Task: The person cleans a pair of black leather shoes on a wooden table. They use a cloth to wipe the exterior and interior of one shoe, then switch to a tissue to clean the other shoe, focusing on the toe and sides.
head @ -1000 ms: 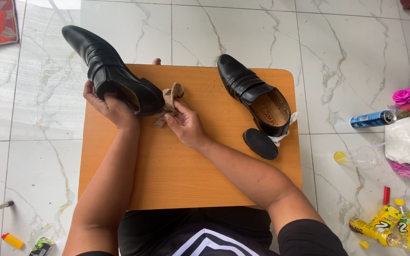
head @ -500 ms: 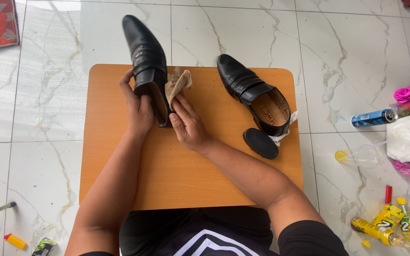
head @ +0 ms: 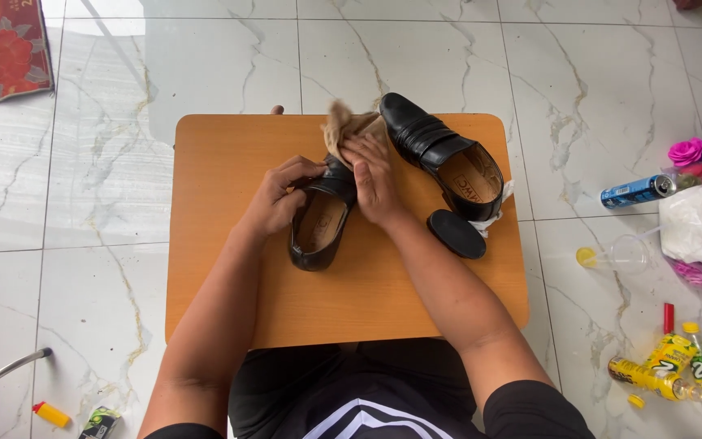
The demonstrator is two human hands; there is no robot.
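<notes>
A black leather shoe (head: 318, 236) rests on the small orange wooden table (head: 221, 268), its opening turned up towards me. My left hand (head: 274, 199) grips its side near the opening. My right hand (head: 374, 179) presses a tan cloth (head: 341, 126) onto the front of that shoe, covering the toe. A second black shoe (head: 440, 154) lies on the table to the right, apart from my hands. A flat black oval lid (head: 457, 233) sits just in front of it.
The table stands on a white marble floor. To the right lie a blue can (head: 637, 190), a clear plastic cup (head: 623, 254), pink flowers (head: 696, 150), white bags and yellow bottles (head: 676, 370). A red rug (head: 2, 49) lies far left; a lighter (head: 50, 414) near left.
My left hand has swung the shoe from sideways, through standing on end, down onto the table with its opening up. My right hand and the cloth followed to its toe.
</notes>
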